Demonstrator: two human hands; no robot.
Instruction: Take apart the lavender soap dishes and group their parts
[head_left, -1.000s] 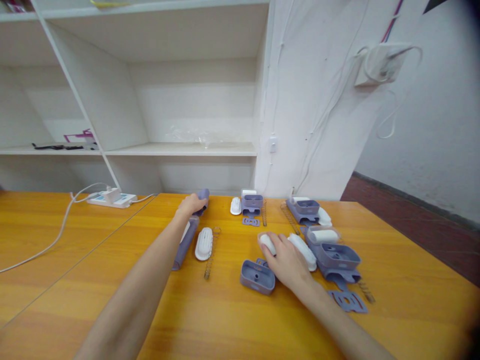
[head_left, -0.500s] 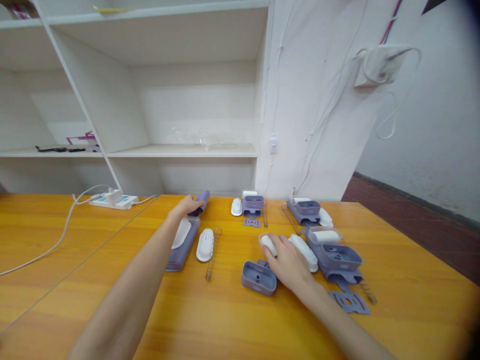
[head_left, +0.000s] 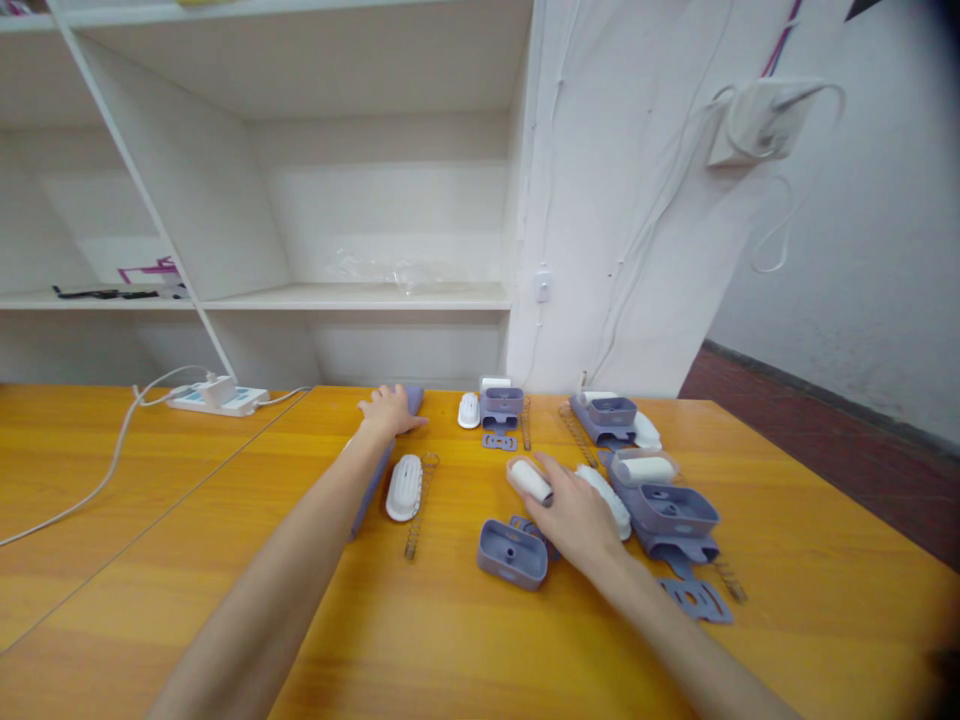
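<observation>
My left hand [head_left: 388,410] is open, its fingers spread over a purple plastic housing [head_left: 415,398] at the back of the table. A second, longer purple housing [head_left: 373,485] is partly hidden behind my left forearm. To its right lie a ribbed white oval part [head_left: 405,488] and a thin coil spring [head_left: 421,510]. My right hand [head_left: 576,508] has its fingers closed on a clear cover with a white cylinder [head_left: 531,482] in it. In front of that hand sits a purple oval tray part [head_left: 513,555]. Another white oval part [head_left: 604,500] is beside its knuckles.
On the right stands a group of purple parts [head_left: 679,512] with a flat slotted plate [head_left: 697,601]. Two similar groups [head_left: 501,402] [head_left: 611,412] are at the back. A power strip [head_left: 219,396] with a white cable lies at left, before white shelves [head_left: 360,297].
My left hand has let go of the purple housing, and its fingers have spread. My right hand has lifted or tilted the clear cover with the white cylinder slightly. The view has shifted a little.
</observation>
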